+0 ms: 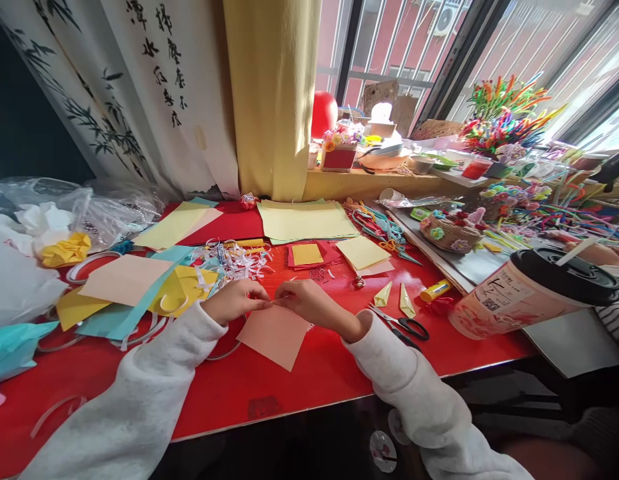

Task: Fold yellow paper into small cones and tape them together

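Note:
A square sheet of peach paper hangs or lies just below my hands over the red tabletop; I cannot tell which. At its upper edge, the fingertips of my left hand are pinched together. My right hand meets them there, fingers closed on the same edge and covering part of the sheet. To the right of my right hand lie black-handled scissors and two small folded yellow paper pieces, one of them a pointed piece. Beyond my hands is a small yellow square on red paper.
Coloured sheets, white paper shreds and plastic bags crowd the left. Pale yellow paper lies at the back. A lidded drink cup leans on the right, near a glue stick and a craft basket.

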The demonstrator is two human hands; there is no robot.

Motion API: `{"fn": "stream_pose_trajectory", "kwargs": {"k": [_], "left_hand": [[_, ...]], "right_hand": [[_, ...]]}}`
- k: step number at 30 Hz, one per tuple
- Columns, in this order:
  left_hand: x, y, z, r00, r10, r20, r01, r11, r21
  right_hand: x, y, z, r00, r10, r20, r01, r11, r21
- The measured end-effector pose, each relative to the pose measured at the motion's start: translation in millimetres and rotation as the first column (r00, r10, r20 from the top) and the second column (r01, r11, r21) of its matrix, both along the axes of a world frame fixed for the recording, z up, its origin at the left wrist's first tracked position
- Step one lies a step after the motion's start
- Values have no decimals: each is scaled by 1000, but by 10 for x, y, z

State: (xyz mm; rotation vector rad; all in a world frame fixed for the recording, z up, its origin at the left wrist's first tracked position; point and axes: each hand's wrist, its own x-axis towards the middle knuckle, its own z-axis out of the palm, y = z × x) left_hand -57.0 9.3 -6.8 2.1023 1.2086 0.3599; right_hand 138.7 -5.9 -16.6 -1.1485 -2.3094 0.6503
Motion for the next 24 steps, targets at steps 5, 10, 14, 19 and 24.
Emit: {"fn": "stream_pose_trajectory", "kwargs": {"k": [5,10,14,19,24], "left_hand": [[15,-9,-4,999,16,-40,-16,1000,7],[25,-10,-11,998,3,-63,-1,1000,19],[31,-20,-19,997,18,-74,-16,1000,26],[37,-24,-30,999,26,-48,-25,1000,12],[-1,3,-57,999,45,3,-45,997,-63]], "right_hand": [[1,9,1,1000,19,21,-18,1000,-24],[-12,7,-21,998,6,70,-8,999,34],[-2,5,-23,999,11,52,-12,1000,19],[11,5,-7,999,22,31,-23,1000,9],[8,-1,3,1000,-4,-5,4,1000,6]]}}
